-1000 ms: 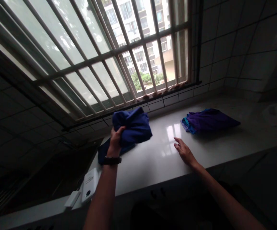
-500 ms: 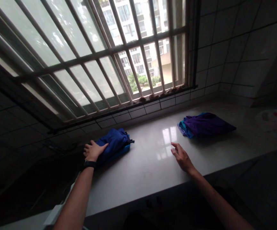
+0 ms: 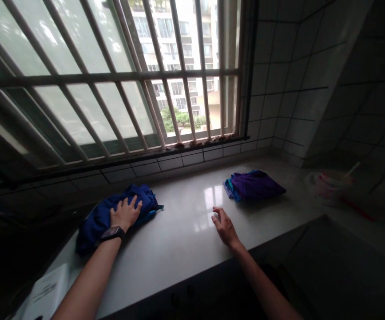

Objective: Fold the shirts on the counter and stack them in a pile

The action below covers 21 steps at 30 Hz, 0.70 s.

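Under my left hand [image 3: 125, 214] lies a bundle of dark blue cloth [image 3: 102, 218], with a lighter blue edge and a small dark strap showing at its right end. That hand rests on top of it, fingers spread, and wears a dark watch [image 3: 113, 233] at the wrist. My right hand [image 3: 224, 226] is over the pale countertop [image 3: 175, 249], fingers loosely curved and apart, holding nothing. Beyond it, to the right, sits a folded purple cloth [image 3: 257, 184] with turquoise and lilac layers at its left end. The right hand does not touch it.
A barred window [image 3: 139, 80] runs along the back above the counter. In the left front corner stands a white box-like object [image 3: 47, 291]. A blurred pinkish container [image 3: 328, 184] with a stick in it is at the far right, by a tiled wall [image 3: 275, 84].
My left hand has moved from the bundle's left side onto its top. The view has turned right, so the container and white object show more. The right hand keeps nearly the same pose.
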Available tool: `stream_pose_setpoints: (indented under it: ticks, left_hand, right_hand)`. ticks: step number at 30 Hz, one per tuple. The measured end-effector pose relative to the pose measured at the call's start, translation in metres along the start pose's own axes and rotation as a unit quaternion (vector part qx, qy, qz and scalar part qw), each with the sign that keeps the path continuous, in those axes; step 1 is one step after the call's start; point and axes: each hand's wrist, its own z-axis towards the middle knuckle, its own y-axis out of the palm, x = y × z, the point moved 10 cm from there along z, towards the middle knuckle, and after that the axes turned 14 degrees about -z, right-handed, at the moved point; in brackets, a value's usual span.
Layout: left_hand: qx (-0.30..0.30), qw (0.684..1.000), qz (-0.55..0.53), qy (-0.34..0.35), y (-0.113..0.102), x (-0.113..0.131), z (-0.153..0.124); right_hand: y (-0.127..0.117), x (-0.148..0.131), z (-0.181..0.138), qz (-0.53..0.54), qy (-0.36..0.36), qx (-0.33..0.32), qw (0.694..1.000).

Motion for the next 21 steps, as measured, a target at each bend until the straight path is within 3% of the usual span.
stream_pose_setpoints:
  ticks: [4, 6, 8, 11, 14, 16, 21]
  left_hand:
    - [0.012, 0.997, 0.04, 0.064, -0.013, 0.069, -0.014]
    - [-0.01, 0.995, 0.022, 0.095, -0.009, 0.104, -0.04]
    - [-0.067, 0.993, -0.025, 0.098, 0.003, 0.122, -0.075]
    - [-0.179, 0.97, -0.147, 0.073, 0.028, 0.124, -0.133]
    - [-0.251, 0.92, -0.293, 0.073, 0.048, 0.117, -0.18]
    - [-0.237, 0.902, -0.351, 0.084, 0.053, 0.112, -0.196]
    - [-0.176, 0.899, -0.384, 0.112, 0.053, 0.109, -0.207]
  right_hand:
    - [0.001, -0.003, 0.002, -0.026, -0.006, -0.005, 1.0]
    - [0.002, -0.004, 0.002, -0.038, -0.003, -0.013, 0.999]
    - [0.002, -0.006, 0.004, -0.042, 0.0, -0.02, 0.999]
    - [0.0, -0.007, 0.006, -0.024, 0.014, -0.023, 0.999]
    - [-0.003, -0.007, 0.008, -0.005, 0.027, -0.016, 0.999]
    - [-0.004, -0.008, 0.01, 0.002, 0.03, -0.009, 1.0]
    - [-0.009, -0.003, 0.014, 0.024, 0.042, 0.014, 0.999]
